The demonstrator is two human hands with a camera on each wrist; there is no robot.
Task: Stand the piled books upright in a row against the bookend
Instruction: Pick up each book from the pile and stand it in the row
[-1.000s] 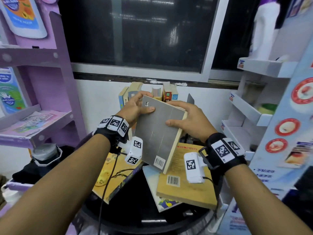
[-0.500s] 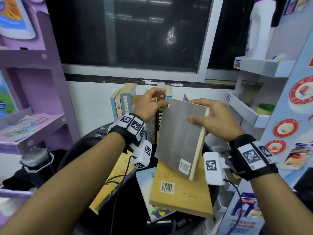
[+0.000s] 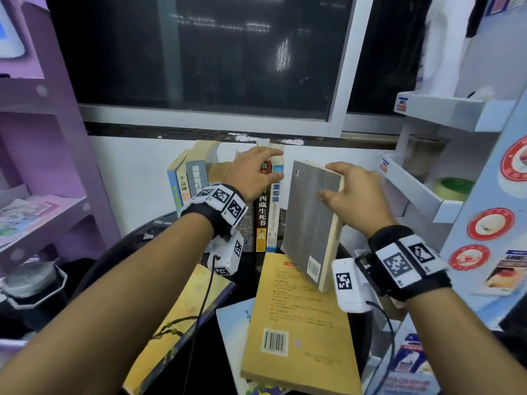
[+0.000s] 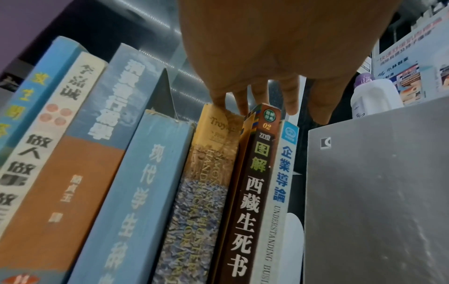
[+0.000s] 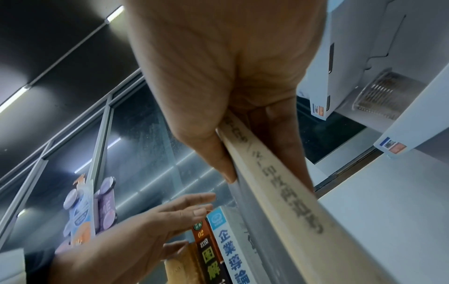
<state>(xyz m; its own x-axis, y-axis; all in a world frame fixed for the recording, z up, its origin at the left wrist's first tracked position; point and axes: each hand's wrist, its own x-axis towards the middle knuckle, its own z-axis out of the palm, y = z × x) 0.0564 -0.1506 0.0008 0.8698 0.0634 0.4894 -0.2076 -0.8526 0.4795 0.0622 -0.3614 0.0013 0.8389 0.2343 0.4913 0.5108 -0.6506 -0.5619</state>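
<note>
My right hand (image 3: 328, 181) grips a grey book (image 3: 310, 220) by its top fore-edge corner and holds it nearly upright in the air, just right of a row of standing books (image 3: 196, 178). In the right wrist view, the thumb and fingers pinch the book's page edge (image 5: 267, 173). My left hand (image 3: 268, 163) lies with straight fingers on the tops of the row's right-hand books (image 4: 267, 119). Piled flat on the round black table (image 3: 119, 252) are a yellow book (image 3: 299, 323), a pale blue book (image 3: 233, 332) under it and a yellow-and-dark book (image 3: 182, 317). I cannot make out the bookend.
A purple shelf unit (image 3: 42, 218) stands at the left, with a lidded jar (image 3: 34, 283) below it. A white rack (image 3: 422, 192) holding a tape roll (image 3: 453, 189) is close on the right. A white wall and a dark window lie behind the row.
My left hand let go of the grey book and moved onto the tops of the standing row. My right hand alone carried the book up, turned it upright and brought it beside the row.
</note>
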